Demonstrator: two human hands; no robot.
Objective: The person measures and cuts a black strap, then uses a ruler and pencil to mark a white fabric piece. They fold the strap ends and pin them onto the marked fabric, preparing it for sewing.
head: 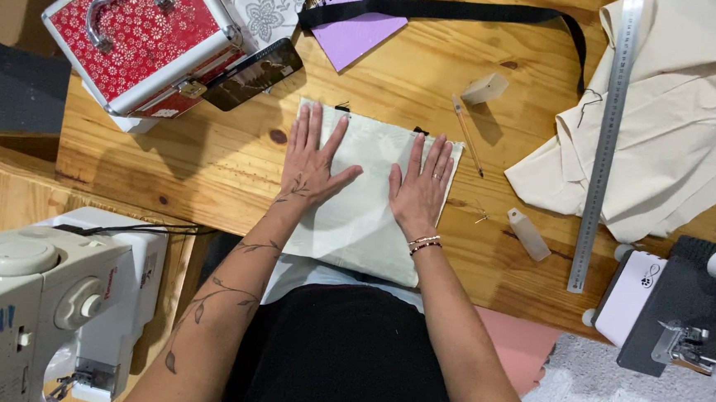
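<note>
We have both hands spread flat on the cream fabric piece (366, 206), which lies on the wooden worktop (211, 163) with its near edge hanging just over the front, toward our lap. The left hand (312, 158) presses the left half, fingers fanned open toward the far edge; the right hand (418, 190) presses the right half, fingers close together, palm down. Neither hand grips anything.

To flatten this well, we judge it best to keep the palms low and the pressure even, and to stroke outward from the middle toward the edges so that wrinkles run off rather than bunch. The far corners deserve a look: a small dark tab shows at each, and they should lie square.

The pencil (467, 136) and the small white block (484, 89) sit just beyond the right corner, and the clear little bottle (529, 234) lies near the right wrist; a wide sweep could knock them. The long metal ruler (603, 141) rests across the heap of cream cloth (678, 121), well apart.
</note>
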